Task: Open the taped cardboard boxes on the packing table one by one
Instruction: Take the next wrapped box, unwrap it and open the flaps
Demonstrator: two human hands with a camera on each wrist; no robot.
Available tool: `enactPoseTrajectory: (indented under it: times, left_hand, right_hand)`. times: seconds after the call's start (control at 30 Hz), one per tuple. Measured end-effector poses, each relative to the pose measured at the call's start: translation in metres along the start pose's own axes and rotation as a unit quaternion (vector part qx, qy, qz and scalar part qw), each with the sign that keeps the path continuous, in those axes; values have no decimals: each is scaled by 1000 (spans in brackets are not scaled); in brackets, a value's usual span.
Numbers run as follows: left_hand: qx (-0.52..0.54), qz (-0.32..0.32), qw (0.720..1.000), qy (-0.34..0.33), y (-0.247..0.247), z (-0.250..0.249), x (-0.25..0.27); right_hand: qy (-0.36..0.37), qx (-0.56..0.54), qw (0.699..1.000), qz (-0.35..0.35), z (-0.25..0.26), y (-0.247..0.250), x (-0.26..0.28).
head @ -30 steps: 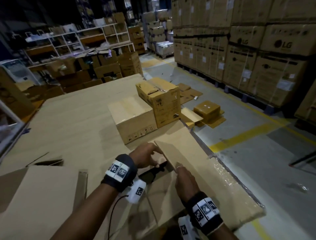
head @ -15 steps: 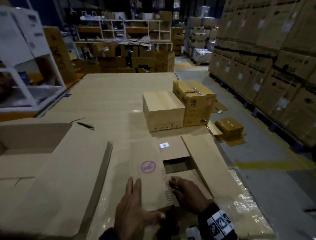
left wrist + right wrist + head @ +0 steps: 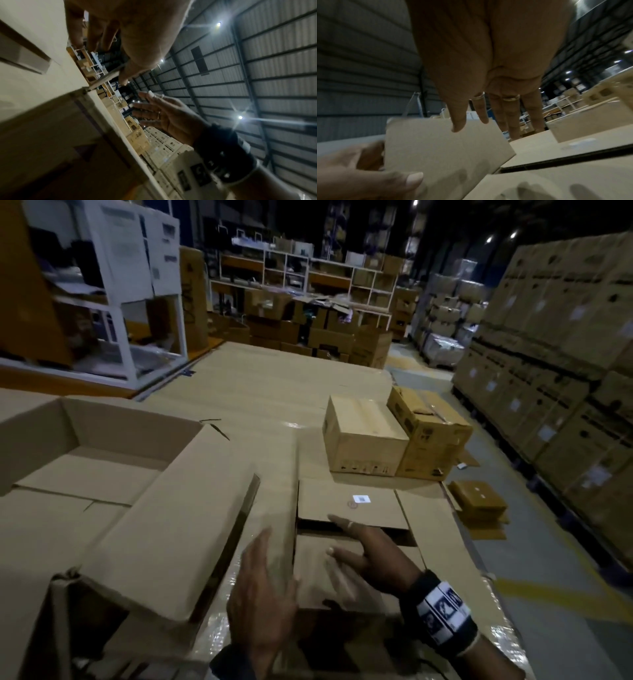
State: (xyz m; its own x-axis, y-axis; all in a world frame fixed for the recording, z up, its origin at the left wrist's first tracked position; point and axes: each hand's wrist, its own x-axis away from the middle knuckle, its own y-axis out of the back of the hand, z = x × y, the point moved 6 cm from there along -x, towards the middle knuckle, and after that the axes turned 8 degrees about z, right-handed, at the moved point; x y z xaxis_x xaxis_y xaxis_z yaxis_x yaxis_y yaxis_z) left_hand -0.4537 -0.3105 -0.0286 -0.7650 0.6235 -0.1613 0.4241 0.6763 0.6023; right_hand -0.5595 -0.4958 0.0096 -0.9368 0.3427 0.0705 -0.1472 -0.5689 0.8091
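The box in front of me has its outer flaps undone. Its left flap (image 3: 279, 501) stands upright, and my left hand (image 3: 263, 594) grips it low down. In the right wrist view the thumb lies on the flap's (image 3: 445, 148) inner face with the fingers behind it. My right hand (image 3: 363, 553) has straight, spread fingers over the near inner flap (image 3: 315, 556), one finger reaching the dark gap before the far inner flap (image 3: 352, 501). The right outer flap (image 3: 431, 535) lies folded out flat. Two closed boxes (image 3: 363, 436) (image 3: 431, 429) stand side by side farther along the table.
A large open carton (image 3: 102, 474) fills the table to my left, its long flap close to my left hand. The table's right edge (image 3: 455, 529) drops to the floor, where flattened cartons (image 3: 476, 501) lie. Stacked cartons (image 3: 565, 371) line the right; shelving (image 3: 308, 278) stands behind.
My left hand has lifted the left flap from lying over the box to upright. My right hand has slid forward across the inner flaps. My view has swung left.
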Motion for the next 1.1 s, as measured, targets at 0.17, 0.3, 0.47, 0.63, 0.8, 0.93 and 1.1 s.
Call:
enactPoseTrajectory:
  times: [0.17, 0.3, 0.47, 0.63, 0.8, 0.93, 1.1]
  left_hand:
    - [-60, -105, 992, 30, 24, 23, 7]
    - [-114, -4, 993, -9, 1, 37, 3]
    - [-83, 65, 991, 85, -47, 64, -1]
    - [23, 94, 992, 83, -42, 49, 4]
    - [-2, 103, 990, 100, -43, 43, -1]
    - [-44, 106, 983, 140, -43, 47, -19]
    - [-117, 131, 978, 114, -61, 56, -32]
  right_hand:
    - [108, 87, 985, 99, 24, -33, -57]
    - [153, 217, 946, 187, 26, -62, -90]
    - [169, 316, 896, 262, 24, -74, -114]
    - [195, 367, 857, 305, 12, -87, -130]
    - [222, 350, 846, 335, 11, -75, -148]
    - [193, 327, 863, 335, -7, -60, -178]
    - [200, 340, 859, 325, -15, -51, -199]
